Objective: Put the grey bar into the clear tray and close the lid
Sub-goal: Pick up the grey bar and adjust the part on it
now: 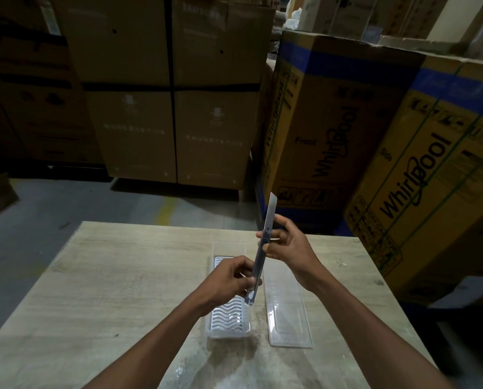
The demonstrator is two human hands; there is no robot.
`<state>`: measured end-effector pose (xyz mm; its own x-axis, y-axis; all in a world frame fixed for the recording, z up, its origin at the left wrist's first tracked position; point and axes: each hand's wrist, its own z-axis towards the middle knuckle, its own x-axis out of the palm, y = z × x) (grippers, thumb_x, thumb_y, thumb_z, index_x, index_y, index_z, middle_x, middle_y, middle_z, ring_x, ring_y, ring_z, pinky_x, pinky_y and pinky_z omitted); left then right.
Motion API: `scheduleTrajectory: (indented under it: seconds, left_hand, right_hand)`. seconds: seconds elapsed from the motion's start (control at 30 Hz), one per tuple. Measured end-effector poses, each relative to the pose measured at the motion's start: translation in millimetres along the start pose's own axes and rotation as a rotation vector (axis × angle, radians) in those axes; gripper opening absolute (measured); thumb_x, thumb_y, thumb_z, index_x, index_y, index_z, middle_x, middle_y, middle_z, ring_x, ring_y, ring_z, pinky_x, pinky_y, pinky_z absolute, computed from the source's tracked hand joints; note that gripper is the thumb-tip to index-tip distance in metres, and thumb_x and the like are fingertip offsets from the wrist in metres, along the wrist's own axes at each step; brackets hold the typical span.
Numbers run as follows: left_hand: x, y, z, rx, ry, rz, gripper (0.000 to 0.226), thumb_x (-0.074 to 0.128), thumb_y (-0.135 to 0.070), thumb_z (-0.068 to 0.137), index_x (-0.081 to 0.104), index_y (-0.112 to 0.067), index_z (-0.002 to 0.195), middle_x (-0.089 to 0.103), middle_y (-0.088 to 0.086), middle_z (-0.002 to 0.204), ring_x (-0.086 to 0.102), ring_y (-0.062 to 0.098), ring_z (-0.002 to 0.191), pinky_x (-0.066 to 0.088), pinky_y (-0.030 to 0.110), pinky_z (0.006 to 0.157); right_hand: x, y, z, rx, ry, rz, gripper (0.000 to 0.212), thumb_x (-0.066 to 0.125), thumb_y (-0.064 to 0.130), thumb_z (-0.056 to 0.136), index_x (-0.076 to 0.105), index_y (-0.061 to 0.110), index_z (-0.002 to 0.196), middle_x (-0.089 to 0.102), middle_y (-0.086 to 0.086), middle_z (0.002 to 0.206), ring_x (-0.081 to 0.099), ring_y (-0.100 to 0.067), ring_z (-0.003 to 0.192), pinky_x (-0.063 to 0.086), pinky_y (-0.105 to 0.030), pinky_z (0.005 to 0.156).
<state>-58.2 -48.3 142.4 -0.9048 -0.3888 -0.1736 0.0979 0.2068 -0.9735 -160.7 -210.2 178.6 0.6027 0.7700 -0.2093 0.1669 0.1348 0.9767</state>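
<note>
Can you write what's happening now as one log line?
grey bar held tilted | left hand low end | right hand middle | clear tray open

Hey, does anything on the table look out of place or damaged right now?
Nothing stands out. The clear tray and its lid lie flat side by side on the table, undamaged as far as visible. The grey bar is tilted only because both hands hold it.

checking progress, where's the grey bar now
In the head view, the grey bar is held tilted between both hands above the clear tray, not in it.
</note>
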Motion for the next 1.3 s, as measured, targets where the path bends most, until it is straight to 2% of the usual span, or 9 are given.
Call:
scheduleTrajectory:
  seconds: [0.13,0.33,0.7,0.9,1.0,1.17,1.3]
  left_hand:
    - [-0.1,1.3,-1.1,-0.002,0.004,0.007,0.016,0.062,-0.001,0.094,0.067,-0.013,0.104,0.078,0.01,0.1,0.075,0.019,0.088,0.056,0.02,0.067]
    - [-0.6,-0.5,-2.1,0.005,0.006,0.028,0.016,0.062,-0.003,0.095,0.067,-0.017,0.102,0.077,0.01,0.101,0.074,0.025,0.094,0.057,0.022,0.069]
    - [-2.8,1.2,0.8,0.0,0.008,0.021,0.017,0.062,-0.001,0.094,0.067,-0.011,0.107,0.077,0.008,0.098,0.074,0.013,0.084,0.057,0.02,0.067]
    - [-4.0,2.8,2.2,0.003,0.013,0.014,0.018,0.062,0.001,0.094,0.067,-0.01,0.107,0.076,0.012,0.1,0.075,0.013,0.083,0.056,0.019,0.065]
    - [-4.0,2.0,3.6,0.007,0.017,0.003,0.019,0.062,0.003,0.093,0.067,-0.01,0.105,0.076,0.014,0.101,0.075,0.017,0.087,0.055,0.019,0.065]
    - [-3.9,-0.7,5.7,0.006,0.015,0.035,0.018,0.061,0.001,0.094,0.067,-0.009,0.108,0.077,0.012,0.101,0.074,0.009,0.079,0.056,0.017,0.063]
    - [-5.0,-0.6,6.8,0.009,0.016,0.031,0.018,0.062,-0.001,0.094,0.068,-0.012,0.107,0.078,0.008,0.1,0.075,0.018,0.087,0.058,0.021,0.067]
  right_hand:
    - [0.3,-1.2,-0.4,-0.004,0.002,-0.002,0.074,0.068,-0.01,0.089,0.04,0.022,0.149,0.076,-0.001,0.115,0.073,-0.018,0.107,0.062,-0.03,0.079]
    - [-0.7,-2.0,-0.4,-0.008,0.009,0.011,0.075,0.068,-0.011,0.089,0.039,0.022,0.149,0.076,-0.001,0.116,0.073,-0.019,0.108,0.062,-0.031,0.079]
    - [-1.9,-3.5,0.6,-0.025,0.01,-0.001,0.072,0.069,-0.009,0.089,0.041,0.025,0.146,0.076,-0.002,0.115,0.073,-0.018,0.108,0.062,-0.041,0.09]
    - [-0.5,-4.1,0.2,-0.023,0.001,-0.004,0.074,0.069,-0.008,0.089,0.04,0.024,0.148,0.075,-0.001,0.116,0.073,-0.016,0.108,0.062,-0.031,0.08]
    - [-0.7,-6.1,0.5,-0.028,-0.01,-0.011,0.074,0.069,-0.009,0.089,0.04,0.025,0.148,0.075,0.0,0.115,0.073,-0.016,0.108,0.063,-0.035,0.084]
    - [-0.9,-5.8,0.6,-0.027,-0.02,-0.008,0.076,0.069,-0.009,0.088,0.038,0.023,0.149,0.075,0.0,0.115,0.073,-0.015,0.108,0.062,-0.031,0.079]
    - [-0.9,-5.4,1.3,-0.033,-0.028,-0.025,0.076,0.069,-0.008,0.088,0.038,0.023,0.15,0.075,0.001,0.114,0.073,-0.015,0.107,0.062,-0.03,0.08]
